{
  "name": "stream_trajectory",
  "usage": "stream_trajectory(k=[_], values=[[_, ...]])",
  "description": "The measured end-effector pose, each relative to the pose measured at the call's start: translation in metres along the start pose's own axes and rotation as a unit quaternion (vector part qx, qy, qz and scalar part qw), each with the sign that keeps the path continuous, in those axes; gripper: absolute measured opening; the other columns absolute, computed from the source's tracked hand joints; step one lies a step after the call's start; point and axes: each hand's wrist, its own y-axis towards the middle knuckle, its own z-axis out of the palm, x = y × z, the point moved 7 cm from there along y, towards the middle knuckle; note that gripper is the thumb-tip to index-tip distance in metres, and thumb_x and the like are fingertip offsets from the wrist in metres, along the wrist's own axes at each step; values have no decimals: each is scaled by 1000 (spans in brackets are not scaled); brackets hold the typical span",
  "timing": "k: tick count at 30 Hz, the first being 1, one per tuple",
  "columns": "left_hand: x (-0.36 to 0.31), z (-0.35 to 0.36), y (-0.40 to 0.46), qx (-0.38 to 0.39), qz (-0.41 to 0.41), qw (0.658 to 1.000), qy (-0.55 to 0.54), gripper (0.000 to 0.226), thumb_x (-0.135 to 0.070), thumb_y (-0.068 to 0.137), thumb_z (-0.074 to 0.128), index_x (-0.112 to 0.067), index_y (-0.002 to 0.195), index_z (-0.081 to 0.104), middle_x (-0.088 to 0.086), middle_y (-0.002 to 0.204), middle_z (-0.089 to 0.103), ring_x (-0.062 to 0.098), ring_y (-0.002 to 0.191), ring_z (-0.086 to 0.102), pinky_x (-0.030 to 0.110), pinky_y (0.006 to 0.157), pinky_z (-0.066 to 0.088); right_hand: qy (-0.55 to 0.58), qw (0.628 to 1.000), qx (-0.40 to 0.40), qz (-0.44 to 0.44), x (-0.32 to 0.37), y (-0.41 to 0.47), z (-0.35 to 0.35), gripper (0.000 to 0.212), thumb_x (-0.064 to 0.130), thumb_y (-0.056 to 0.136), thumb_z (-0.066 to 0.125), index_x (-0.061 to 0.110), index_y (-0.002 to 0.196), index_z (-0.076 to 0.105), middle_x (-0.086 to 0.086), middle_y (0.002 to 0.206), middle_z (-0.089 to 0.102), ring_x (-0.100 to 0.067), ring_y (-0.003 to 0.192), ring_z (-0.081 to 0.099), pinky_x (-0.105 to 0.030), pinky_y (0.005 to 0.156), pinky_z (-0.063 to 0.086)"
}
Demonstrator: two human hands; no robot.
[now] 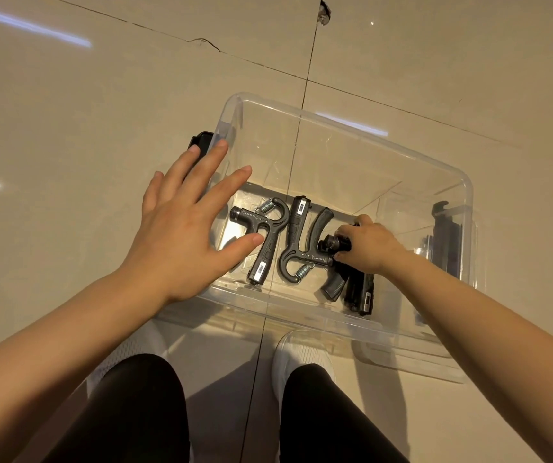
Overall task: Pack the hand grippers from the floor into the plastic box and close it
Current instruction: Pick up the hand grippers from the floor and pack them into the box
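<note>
A clear plastic box stands open on the tiled floor. Three dark grey hand grippers lie on its bottom: one at the left, one in the middle, one at the right. My right hand is inside the box, fingers curled round the knob end of the right hand gripper. My left hand hovers spread and flat over the box's left rim, holding nothing. A black clip sits on the box's left end, partly hidden by my fingers.
Another black clip is on the box's right end. A clear lid lies on the floor under the box's near right corner. My legs and a white shoe are close to the near rim. Beige tiles surround the box.
</note>
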Motion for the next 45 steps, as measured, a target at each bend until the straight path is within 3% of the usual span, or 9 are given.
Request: stream_trajectory(k=[6,10,14,18,24,31,35,40,45], values=[[0,-1,-1,-23,13,1000,-4,70,-63,78,43,-32,140,39,-5,155,21,21,143,12,55,111,16,50,998,-26,-2,1,-21,-17,64,33,86,64,21,143,35,-12,153,18,-33,137,27,-38,107,31],[-7,-11,-4,-81,36,995,38,49,-39,80,48,-20,125,57,4,134,51,26,129,37,46,100,31,62,996,-33,-47,11,-61,-44,63,4,80,57,23,138,41,-5,143,34,-26,123,44,-31,92,42],[-27,-40,-9,-100,72,991,41,42,-30,79,50,-14,116,63,6,117,61,24,112,49,41,83,46,123,987,-8,-105,29,-121,-80,52,11,82,66,28,129,51,3,129,52,-16,114,52,-29,94,43],[-58,-115,-32,-98,116,988,38,32,-25,81,55,-12,109,65,5,110,62,22,109,49,36,87,44,162,974,-21,-156,66,-195,-132,37,16,84,68,25,118,57,3,114,61,-13,104,59,-35,95,48],[-54,-232,-114,21,-26,989,141,34,-36,89,56,-30,123,54,-9,117,60,9,104,55,33,87,50,96,963,-84,-236,161,-297,-197,28,24,83,69,24,109,57,7,99,61,-11,93,58,-26,84,47],[-85,-327,-212,-65,-84,988,114,35,-46,86,57,-33,119,56,-11,108,63,6,92,59,37,83,52,16,957,-91,-277,246,-381,-197,44,36,88,61,23,128,49,1,123,56,-15,109,53,-29,93,42],[-91,-345,-251,-108,-114,980,123,34,-48,86,56,-33,117,56,-13,104,62,7,92,58,37,82,52,20,941,-170,-291,289,-401,-197,46,42,87,61,26,129,49,1,125,56,-17,109,54,-30,92,44],[-53,-333,-290,-40,-204,969,136,31,-47,87,57,-32,114,58,-12,112,61,9,97,56,34,83,51,-44,923,-252,-288,337,-388,-185,51,45,85,62,27,129,47,0,131,52,-20,115,51,-37,93,46],[-17,-374,-305,-147,-225,955,130,38,-51,88,52,-36,123,51,-16,123,53,8,104,54,32,81,49,-57,915,-236,-322,389,-358,-178,51,43,84,64,26,129,47,1,131,49,-19,113,51,-33,91,47]])
